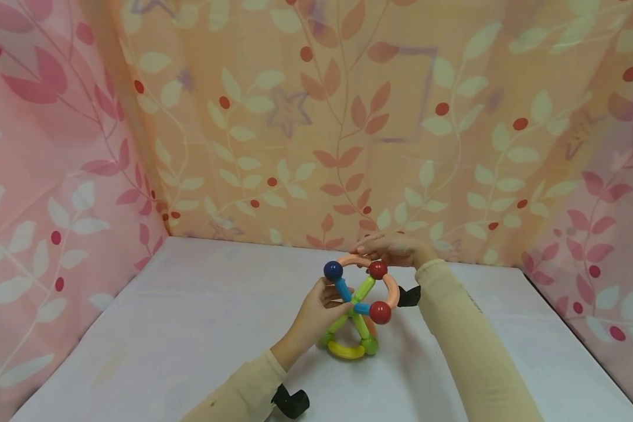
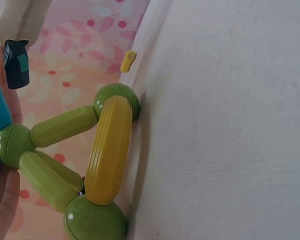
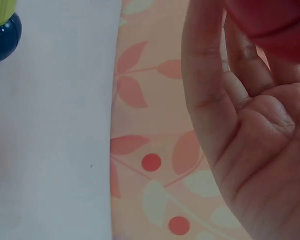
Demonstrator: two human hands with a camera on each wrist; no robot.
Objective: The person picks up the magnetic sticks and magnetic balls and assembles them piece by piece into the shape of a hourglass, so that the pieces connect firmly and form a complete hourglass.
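Observation:
A magnetic stick-and-ball structure stands on the white table, with a yellow curved rod and green balls at its base. Its upper part has blue and green straight rods, orange curved rods, a dark blue ball and two red balls. My left hand grips it around the middle, near the green centre ball. Behind the top, my right hand reaches over the orange curved rod, fingers extended. The right palm faces a red ball in the right wrist view.
The white table ends at a floral cloth backdrop, with pink floral cloth on both sides. Black wrist cameras are strapped to both sleeves. A small yellow piece lies near the table edge in the left wrist view.

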